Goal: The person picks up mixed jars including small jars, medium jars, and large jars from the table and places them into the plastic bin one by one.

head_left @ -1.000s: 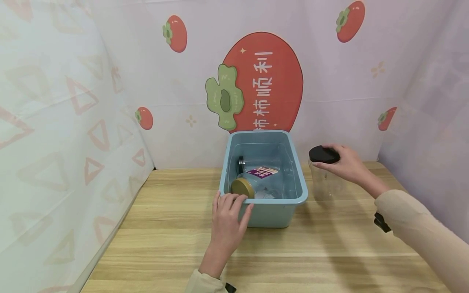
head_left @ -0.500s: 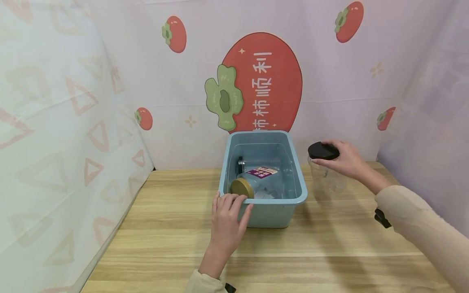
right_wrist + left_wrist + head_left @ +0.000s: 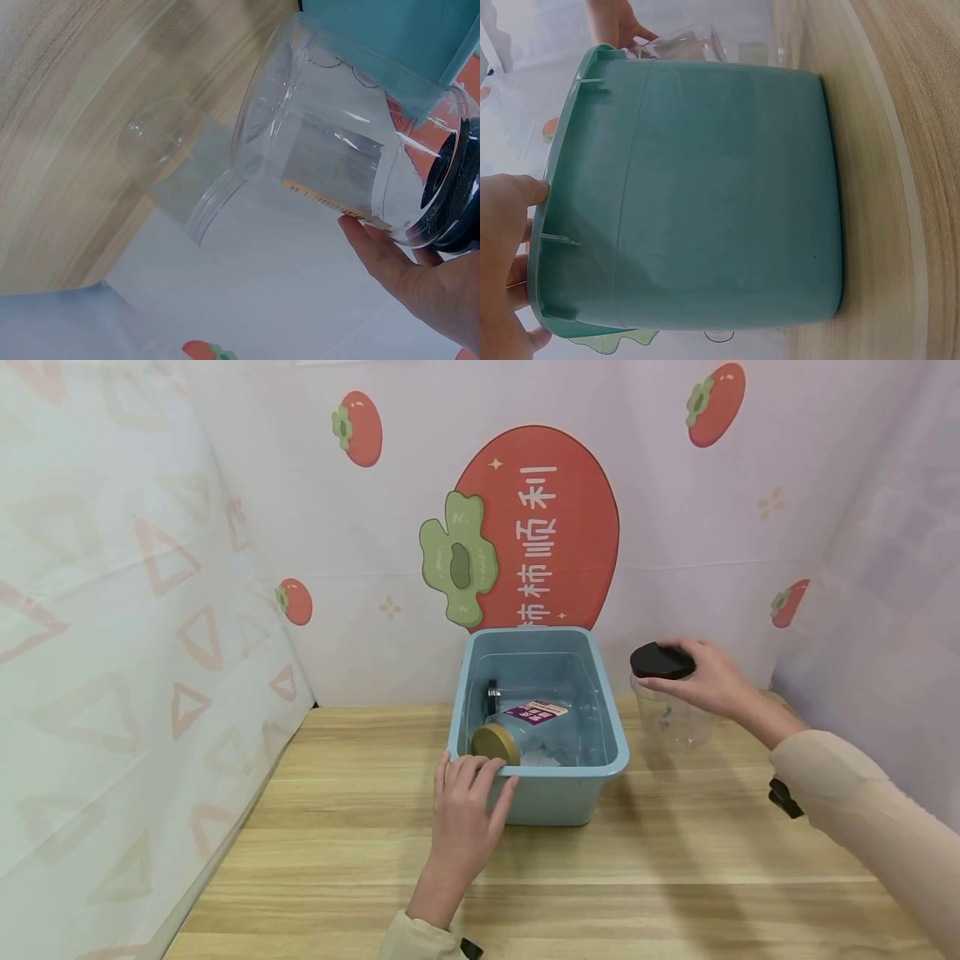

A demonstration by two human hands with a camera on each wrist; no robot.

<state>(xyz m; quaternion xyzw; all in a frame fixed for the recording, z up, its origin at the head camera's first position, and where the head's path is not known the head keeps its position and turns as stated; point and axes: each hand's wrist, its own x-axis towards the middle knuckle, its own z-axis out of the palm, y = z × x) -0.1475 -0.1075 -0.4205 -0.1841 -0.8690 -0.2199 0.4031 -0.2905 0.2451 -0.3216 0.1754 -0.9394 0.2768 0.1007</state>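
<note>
My left hand (image 3: 467,814) grips the near rim of a light blue plastic bin (image 3: 551,799), fingers over the edge and thumb on the outer side. To the right of the bin, my right hand (image 3: 712,681) holds a clear jar (image 3: 341,142) by its black lid (image 3: 662,661). The jar is tilted, and a label shows through its side in the right wrist view. Inside the bin lies a clear jar with a gold lid (image 3: 497,743) and a purple label (image 3: 537,713). A black-lidded jar (image 3: 492,697) lies behind it.
Beyond the held jar, a second clear container (image 3: 187,176) stands lidless on the wooden table (image 3: 345,843). Behind the bin hangs a white curtain (image 3: 360,527) printed with red persimmons, and another curtain (image 3: 142,693) closes the left side.
My right hand has risen slightly, lifting the black-lidded jar with it. My left hand and the bin have stayed in place.
</note>
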